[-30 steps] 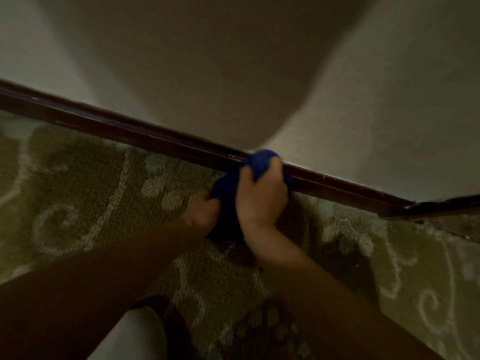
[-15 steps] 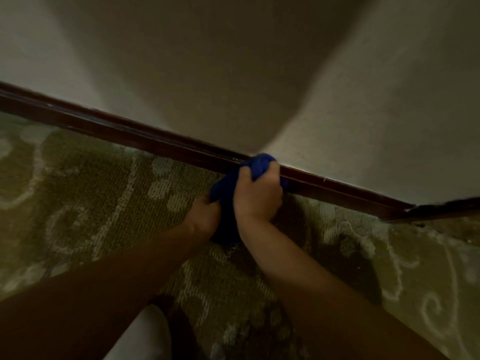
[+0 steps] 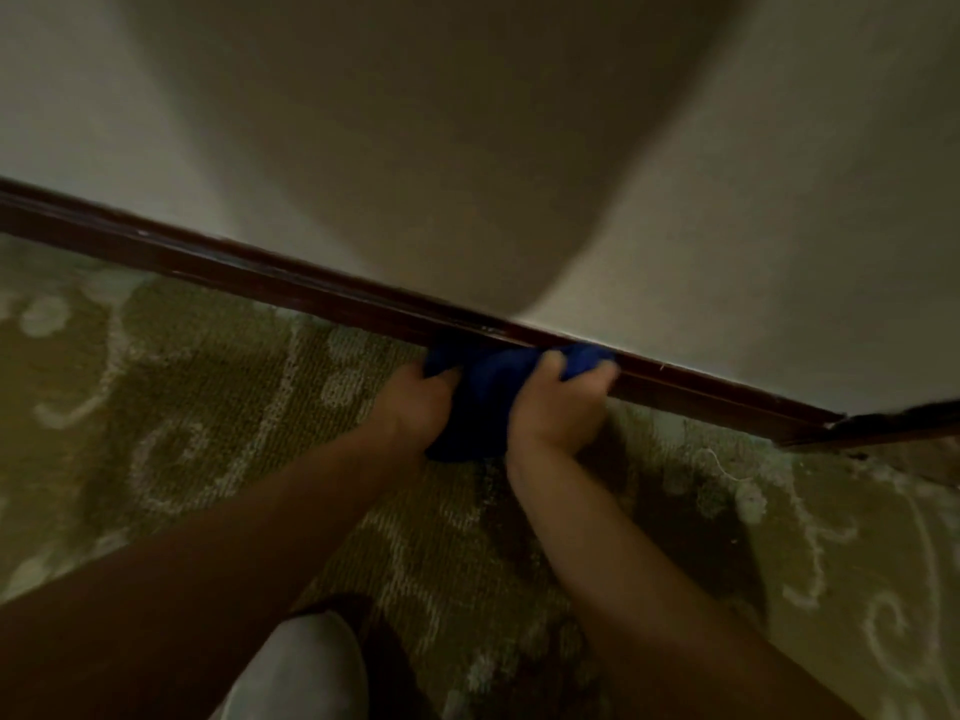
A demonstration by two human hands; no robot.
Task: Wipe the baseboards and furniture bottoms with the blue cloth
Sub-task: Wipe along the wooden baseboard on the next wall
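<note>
A blue cloth (image 3: 491, 389) is bunched between both my hands, low against a dark brown baseboard (image 3: 270, 283) that runs diagonally from upper left to lower right along the foot of a pale wall. My left hand (image 3: 413, 407) grips the cloth's left end beside the carpet. My right hand (image 3: 558, 407) grips its right end and presses it onto the baseboard, with a fold of cloth showing past the fingers. The underside of the cloth is hidden.
A green patterned carpet (image 3: 171, 433) covers the floor. At the right the baseboard meets a corner piece (image 3: 883, 426). My knee in light fabric (image 3: 296, 672) is at the bottom edge. My shadow falls on the wall (image 3: 779, 200).
Both hands and the cloth have slid right along the baseboard. The cloth has spread wider, with the left hand now gripping its left end up at the baseboard.
</note>
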